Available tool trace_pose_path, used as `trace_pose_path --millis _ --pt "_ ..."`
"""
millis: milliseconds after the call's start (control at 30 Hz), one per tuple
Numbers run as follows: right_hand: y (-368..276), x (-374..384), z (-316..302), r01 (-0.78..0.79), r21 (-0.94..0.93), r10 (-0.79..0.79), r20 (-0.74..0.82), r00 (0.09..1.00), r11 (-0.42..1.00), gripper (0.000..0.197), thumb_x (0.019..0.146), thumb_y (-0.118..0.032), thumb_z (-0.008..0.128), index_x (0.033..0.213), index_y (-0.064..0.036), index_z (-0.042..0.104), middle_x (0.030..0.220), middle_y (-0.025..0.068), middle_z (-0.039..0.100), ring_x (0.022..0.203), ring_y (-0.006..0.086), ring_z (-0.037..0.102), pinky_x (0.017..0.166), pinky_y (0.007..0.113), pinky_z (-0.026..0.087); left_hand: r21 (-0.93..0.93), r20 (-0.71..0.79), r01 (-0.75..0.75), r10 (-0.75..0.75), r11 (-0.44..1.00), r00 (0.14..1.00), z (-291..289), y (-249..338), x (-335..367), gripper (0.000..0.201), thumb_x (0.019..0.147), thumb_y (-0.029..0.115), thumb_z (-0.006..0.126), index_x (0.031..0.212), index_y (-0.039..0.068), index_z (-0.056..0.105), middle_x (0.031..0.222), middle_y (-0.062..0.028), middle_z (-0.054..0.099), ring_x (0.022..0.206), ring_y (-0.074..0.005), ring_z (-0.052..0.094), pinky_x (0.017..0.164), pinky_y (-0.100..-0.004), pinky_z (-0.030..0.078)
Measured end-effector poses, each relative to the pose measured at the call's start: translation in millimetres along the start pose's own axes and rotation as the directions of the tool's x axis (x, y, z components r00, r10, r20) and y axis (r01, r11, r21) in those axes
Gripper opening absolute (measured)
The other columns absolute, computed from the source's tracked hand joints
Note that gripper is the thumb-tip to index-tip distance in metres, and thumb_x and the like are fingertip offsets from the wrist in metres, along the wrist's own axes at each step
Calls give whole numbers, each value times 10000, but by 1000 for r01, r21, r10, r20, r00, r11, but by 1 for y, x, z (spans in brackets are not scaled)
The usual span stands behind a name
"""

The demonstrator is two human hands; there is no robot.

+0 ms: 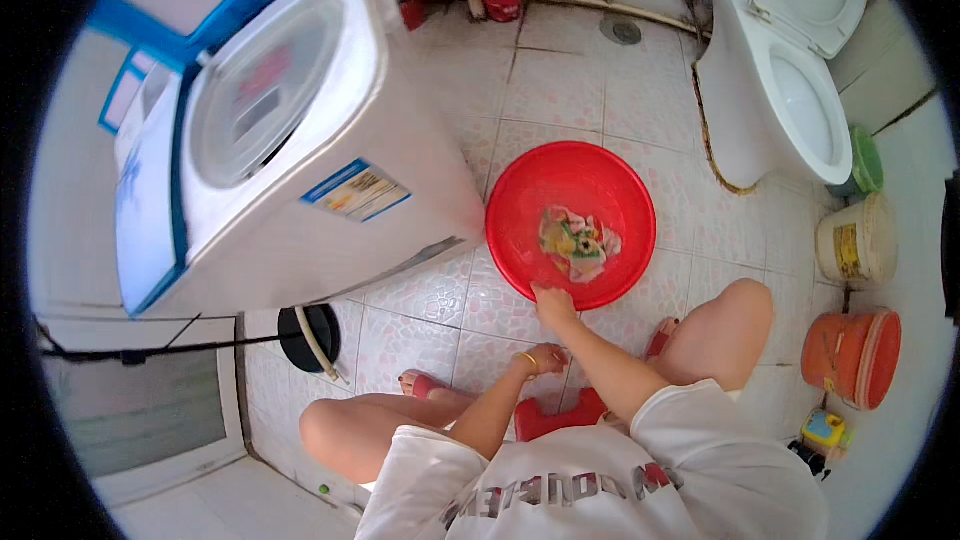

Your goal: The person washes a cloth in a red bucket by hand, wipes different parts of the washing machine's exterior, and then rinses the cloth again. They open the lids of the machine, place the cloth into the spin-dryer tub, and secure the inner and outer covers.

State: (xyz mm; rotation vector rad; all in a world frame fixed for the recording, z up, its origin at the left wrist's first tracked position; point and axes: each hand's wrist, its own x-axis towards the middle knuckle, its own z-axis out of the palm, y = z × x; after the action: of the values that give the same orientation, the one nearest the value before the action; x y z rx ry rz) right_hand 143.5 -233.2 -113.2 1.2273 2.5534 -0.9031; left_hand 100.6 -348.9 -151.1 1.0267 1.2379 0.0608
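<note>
A round red plastic basin (510, 240) rests on the tiled floor in front of me. A wet-looking, multicoloured patterned cloth (580, 245) lies bunched inside it. My right hand (555, 304) grips the basin's near rim, its fingers closed over the edge. Lower and a little to the left, my left hand (545, 359) hangs between my knees, apart from the basin. Its fingers are loosely curled and nothing shows in them. A yellow bracelet (528, 364) circles that wrist. Beneath me is part of a red plastic stool (555, 420).
A white washing machine (400, 210) with its blue-edged lid raised stands close on the left. Beside its base sits a black bucket (322, 335) with a hose. At right are a toilet (770, 110), a cream bucket (855, 240) and an orange bucket (835, 355). A floor drain (621, 30) lies far ahead.
</note>
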Motion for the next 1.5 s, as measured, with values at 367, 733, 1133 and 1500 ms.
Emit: trace_pose_path --millis 367,733,1133,1500 --pt "10 -69 35 78 87 -82 48 995 993 435 736 -85 516 1170 -62 523 1026 225 588 943 340 584 795 424 468 -73 -637 208 -206 975 743 -26 51 -64 270 695 254 591 801 21 677 855 -179 652 815 -309 635 732 -382 489" --pt "4 -91 42 81 121 -106 214 971 989 467 688 -88 538 1151 -34 506 1097 207 569 1003 326 562 830 413 457 -328 -847 -181 -204 927 491 -14 28 -26 254 746 74 470 958 25 601 922 -173 630 866 -264 607 764 -343 470" --pt "87 -19 1 -191 400 235 -64 970 896 329 735 -39 587 1058 -80 540 1087 218 522 979 371 534 651 432 492 -800 -599 -479 -448 361 664 -24 -2 11 469 776 177 523 1235 177 428 1161 -48 521 1054 -241 488 818 -449 413" --pt "82 -5 30 -47 -112 87 385 919 993 577 854 -183 519 1375 -270 285 1491 -49 4 1334 378 92 1044 570 151 -868 -492 -430 -549 250 676 -53 14 16 559 805 130 502 1338 134 332 1324 -71 394 1196 -224 371 947 -317 336"
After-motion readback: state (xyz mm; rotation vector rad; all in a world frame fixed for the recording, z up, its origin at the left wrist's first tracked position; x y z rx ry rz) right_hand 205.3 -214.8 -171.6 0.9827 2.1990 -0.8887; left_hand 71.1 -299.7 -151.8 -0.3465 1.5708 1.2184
